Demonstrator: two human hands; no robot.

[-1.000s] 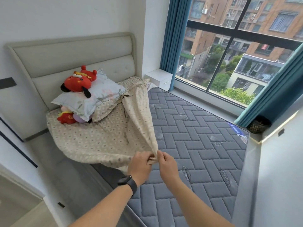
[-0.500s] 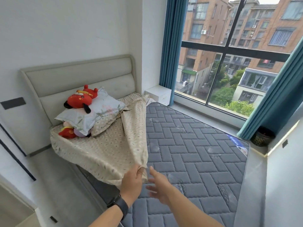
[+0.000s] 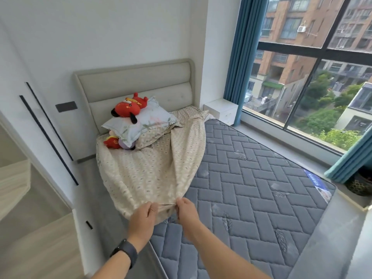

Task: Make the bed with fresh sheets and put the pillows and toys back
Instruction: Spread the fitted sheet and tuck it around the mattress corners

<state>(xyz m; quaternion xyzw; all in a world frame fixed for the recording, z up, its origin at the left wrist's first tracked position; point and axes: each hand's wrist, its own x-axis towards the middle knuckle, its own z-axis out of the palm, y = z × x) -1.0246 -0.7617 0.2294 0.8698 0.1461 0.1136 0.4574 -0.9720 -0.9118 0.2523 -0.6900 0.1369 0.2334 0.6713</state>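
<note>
A beige patterned sheet [image 3: 149, 174] lies bunched over the left half of the grey quilted mattress [image 3: 251, 188]. My left hand [image 3: 144, 215] and my right hand [image 3: 186, 211] both pinch its near edge, a short stretch of cloth taut between them. At the head of the bed a floral pillow [image 3: 147, 119] rests on a second, patterned pillow [image 3: 150, 135]. A red plush toy [image 3: 128, 106] sits on top of the floral pillow. A smaller red toy [image 3: 111, 142] lies below it on the left.
A padded headboard [image 3: 136, 83] stands against the wall. A white nightstand [image 3: 221, 110] sits in the corner by the blue curtain [image 3: 240, 57]. A large window runs along the right side. A dark basket [image 3: 360, 184] stands at the far right.
My right hand, which had let go half a second ago, grips the sheet edge again. The view has lifted and pulled back, so the whole bed shows.
</note>
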